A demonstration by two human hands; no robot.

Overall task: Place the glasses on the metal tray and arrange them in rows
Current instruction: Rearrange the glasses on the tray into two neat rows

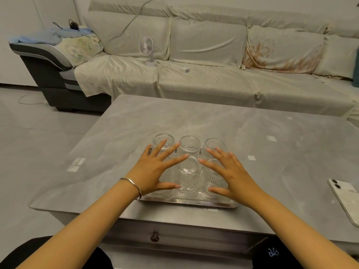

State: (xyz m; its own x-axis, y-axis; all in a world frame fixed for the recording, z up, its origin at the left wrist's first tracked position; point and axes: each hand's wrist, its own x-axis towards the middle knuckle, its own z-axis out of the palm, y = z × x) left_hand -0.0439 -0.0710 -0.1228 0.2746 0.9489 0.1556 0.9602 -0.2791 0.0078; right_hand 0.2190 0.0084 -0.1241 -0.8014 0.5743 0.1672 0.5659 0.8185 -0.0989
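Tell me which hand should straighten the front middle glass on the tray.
Either could, but the left hand looks slightly better placed: its thumb and forefinger already flank the front middle glass on the metal tray, while the right hand covers the right-side glasses.

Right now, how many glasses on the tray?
6, it seems. Back row: left, middle, right. Front row: middle in clear view, left and right mostly hidden under the spread hands, so that count is less sure.

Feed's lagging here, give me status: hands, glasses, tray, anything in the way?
Left hand and right hand open, spread over glasses. Glasses upside down in two rows on metal tray. Phone at table's right edge, well clear.
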